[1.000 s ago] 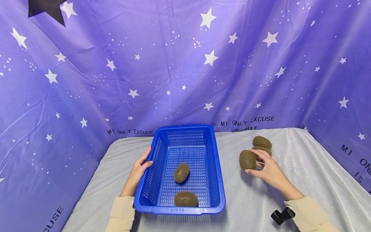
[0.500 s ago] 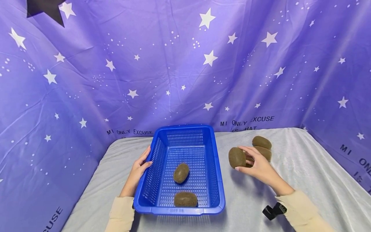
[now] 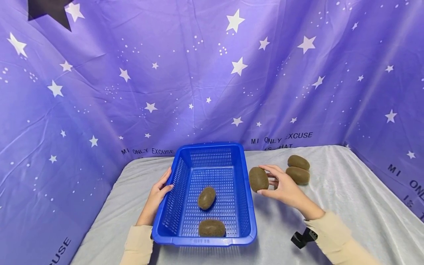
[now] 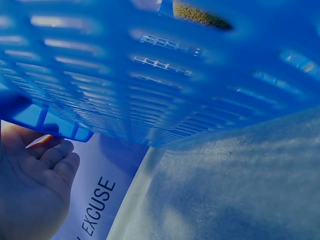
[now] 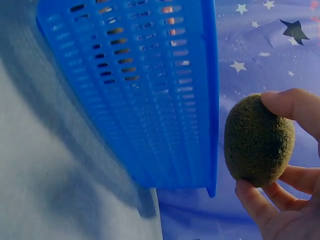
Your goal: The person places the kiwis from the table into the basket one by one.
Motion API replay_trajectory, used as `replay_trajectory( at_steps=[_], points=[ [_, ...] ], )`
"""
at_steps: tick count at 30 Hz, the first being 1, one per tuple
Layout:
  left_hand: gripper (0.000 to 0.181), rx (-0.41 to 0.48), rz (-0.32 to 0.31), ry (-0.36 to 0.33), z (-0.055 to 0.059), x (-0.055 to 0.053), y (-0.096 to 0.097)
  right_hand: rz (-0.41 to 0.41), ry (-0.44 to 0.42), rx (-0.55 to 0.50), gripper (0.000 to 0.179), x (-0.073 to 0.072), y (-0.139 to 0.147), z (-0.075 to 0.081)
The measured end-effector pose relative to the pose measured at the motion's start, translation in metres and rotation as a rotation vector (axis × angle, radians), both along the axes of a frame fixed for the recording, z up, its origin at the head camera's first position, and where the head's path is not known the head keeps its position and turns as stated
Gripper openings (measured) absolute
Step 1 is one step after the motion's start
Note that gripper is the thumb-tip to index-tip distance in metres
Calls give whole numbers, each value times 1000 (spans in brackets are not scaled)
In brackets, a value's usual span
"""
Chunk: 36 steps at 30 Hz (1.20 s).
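Observation:
My right hand (image 3: pixel 283 187) pinches a brown, fuzzy kiwi (image 3: pixel 258 179) between thumb and fingertips, right beside the basket's right rim. The right wrist view shows this kiwi (image 5: pixel 259 140) raised to about rim height outside the basket wall (image 5: pixel 125 100). My left hand (image 3: pixel 159 195) grips the left rim of the blue plastic basket (image 3: pixel 250 206); the left wrist view has its fingers (image 4: pixel 62 156) curled at the rim. Inside the basket, one kiwi (image 3: pixel 207 198) lies near the middle and another kiwi (image 3: pixel 212 228) lies against the near wall.
Two more kiwis, a far one (image 3: pixel 298 162) and a nearer one (image 3: pixel 297 175), lie side by side on the grey cloth (image 3: pixel 344 184) at the right. A purple star-print curtain (image 3: pixel 205 73) stands behind and at both sides. A black device (image 3: pixel 303 237) sits at my right wrist.
My right hand has carried its kiwi leftward from beside the other two kiwis to the basket's right rim. The left hand and the basket have stayed in place.

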<state>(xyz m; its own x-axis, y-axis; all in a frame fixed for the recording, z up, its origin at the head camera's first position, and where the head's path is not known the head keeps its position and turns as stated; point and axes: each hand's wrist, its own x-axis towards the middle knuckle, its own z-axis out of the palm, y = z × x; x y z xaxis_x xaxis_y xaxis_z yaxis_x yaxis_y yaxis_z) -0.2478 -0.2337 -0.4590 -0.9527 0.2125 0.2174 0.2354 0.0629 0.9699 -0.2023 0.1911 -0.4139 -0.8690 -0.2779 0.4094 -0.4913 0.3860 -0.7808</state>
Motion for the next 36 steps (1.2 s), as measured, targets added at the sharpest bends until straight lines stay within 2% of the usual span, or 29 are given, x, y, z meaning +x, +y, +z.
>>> replay_trajectory(
  at_steps=[13, 26, 36],
  points=[
    [59, 11, 9, -12, 0, 1, -1, 37, -54, -2, 71, -1, -22, 8],
    [59, 4, 10, -4, 0, 1, 0, 105, -124, 14, 74, -7, -36, 7],
    [59, 3, 5, 6, -1, -1, 0, 72, -91, 72, 74, -6, -43, 9]
  ],
)
